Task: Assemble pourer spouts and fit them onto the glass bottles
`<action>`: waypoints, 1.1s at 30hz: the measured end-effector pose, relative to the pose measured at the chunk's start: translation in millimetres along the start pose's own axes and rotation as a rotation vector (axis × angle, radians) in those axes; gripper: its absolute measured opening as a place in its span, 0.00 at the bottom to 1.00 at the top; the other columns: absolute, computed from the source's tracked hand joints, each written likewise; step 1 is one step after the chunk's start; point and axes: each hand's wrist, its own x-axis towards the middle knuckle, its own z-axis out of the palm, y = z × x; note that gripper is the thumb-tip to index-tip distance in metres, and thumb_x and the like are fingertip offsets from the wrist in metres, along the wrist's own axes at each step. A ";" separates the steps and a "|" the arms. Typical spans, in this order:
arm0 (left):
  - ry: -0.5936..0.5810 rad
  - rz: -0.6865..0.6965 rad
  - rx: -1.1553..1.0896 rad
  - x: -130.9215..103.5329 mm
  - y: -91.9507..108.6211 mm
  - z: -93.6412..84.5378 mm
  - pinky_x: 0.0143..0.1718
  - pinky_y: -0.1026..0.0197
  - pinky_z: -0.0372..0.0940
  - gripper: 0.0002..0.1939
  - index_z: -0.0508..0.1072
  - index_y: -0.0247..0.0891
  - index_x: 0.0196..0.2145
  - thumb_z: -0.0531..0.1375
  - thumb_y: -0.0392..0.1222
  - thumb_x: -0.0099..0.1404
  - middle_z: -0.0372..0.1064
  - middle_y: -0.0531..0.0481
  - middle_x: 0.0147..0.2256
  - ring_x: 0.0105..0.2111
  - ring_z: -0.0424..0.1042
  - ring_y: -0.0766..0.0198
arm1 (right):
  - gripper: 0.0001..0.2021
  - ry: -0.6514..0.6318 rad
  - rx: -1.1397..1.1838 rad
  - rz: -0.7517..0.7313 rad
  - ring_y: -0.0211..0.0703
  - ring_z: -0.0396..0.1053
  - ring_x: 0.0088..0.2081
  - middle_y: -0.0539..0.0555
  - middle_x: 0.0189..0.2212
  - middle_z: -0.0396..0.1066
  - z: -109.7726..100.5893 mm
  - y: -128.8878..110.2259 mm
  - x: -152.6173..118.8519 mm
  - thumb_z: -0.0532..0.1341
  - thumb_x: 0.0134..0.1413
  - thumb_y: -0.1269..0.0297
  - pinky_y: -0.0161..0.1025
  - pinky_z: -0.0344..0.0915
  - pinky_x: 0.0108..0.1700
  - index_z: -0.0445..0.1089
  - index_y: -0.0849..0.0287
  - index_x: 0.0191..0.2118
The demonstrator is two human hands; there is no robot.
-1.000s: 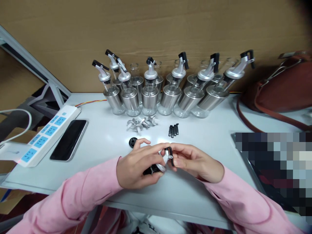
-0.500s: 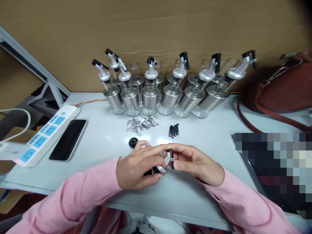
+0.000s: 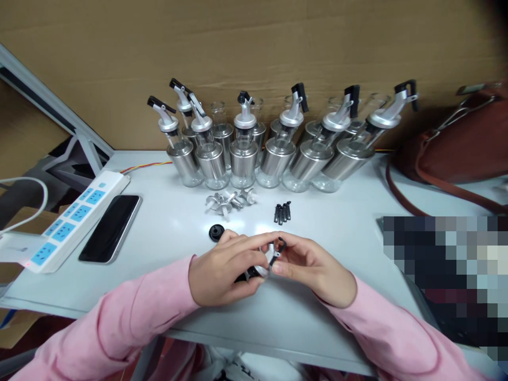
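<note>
My left hand (image 3: pixel 232 270) is wrapped round a silver pourer top (image 3: pixel 259 271) with a black base, over the front of the table. My right hand (image 3: pixel 313 267) pinches the black lever (image 3: pixel 279 252) on that top between thumb and fingers. A black round cap (image 3: pixel 216 233) lies just behind my left fingers. Farther back sit a pile of silver spout parts (image 3: pixel 228 202) and a small group of black levers (image 3: pixel 282 212).
Several glass bottles with steel bands (image 3: pixel 243 159) stand along the cardboard wall, some with pourers. A power strip (image 3: pixel 75 222) and phone (image 3: pixel 111 228) lie left. A brown bag (image 3: pixel 468 143) and a blurred-out dark object are right.
The black lever has tilted against the silver top, its lower end now nearer my left hand. My right hand has shifted slightly left with it.
</note>
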 end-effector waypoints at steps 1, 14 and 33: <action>0.004 0.005 0.008 0.1 0.0 0.1 0.39 0.60 0.56 0.05 0.62 0.36 0.37 0.52 0.32 0.62 0.63 0.37 0.51 0.44 0.68 0.60 | 0.10 -0.003 0.009 0.004 0.33 0.62 0.30 0.48 0.29 0.64 -0.1 -0.5 -0.1 0.65 0.45 0.64 0.32 0.60 0.36 0.67 0.60 0.35; -0.028 0.016 0.092 0.9 -0.9 -0.4 0.41 0.57 0.56 0.04 0.62 0.37 0.36 0.51 0.33 0.61 0.61 0.40 0.49 0.40 0.67 0.63 | 0.11 -0.002 0.006 0.090 0.38 0.69 0.38 0.52 0.33 0.72 -4.2 -0.8 -1.6 0.65 0.45 0.62 0.37 0.63 0.45 0.71 0.60 0.37; 0.074 0.021 -0.123 -2.0 -4.2 1.5 0.52 0.48 0.58 0.10 0.57 0.38 0.39 0.57 0.38 0.62 0.59 0.37 0.47 0.48 0.63 0.57 | 0.08 -0.035 0.046 0.057 0.34 0.68 0.32 0.50 0.29 0.72 -3.0 -7.0 -2.4 0.64 0.47 0.66 0.34 0.63 0.41 0.73 0.59 0.36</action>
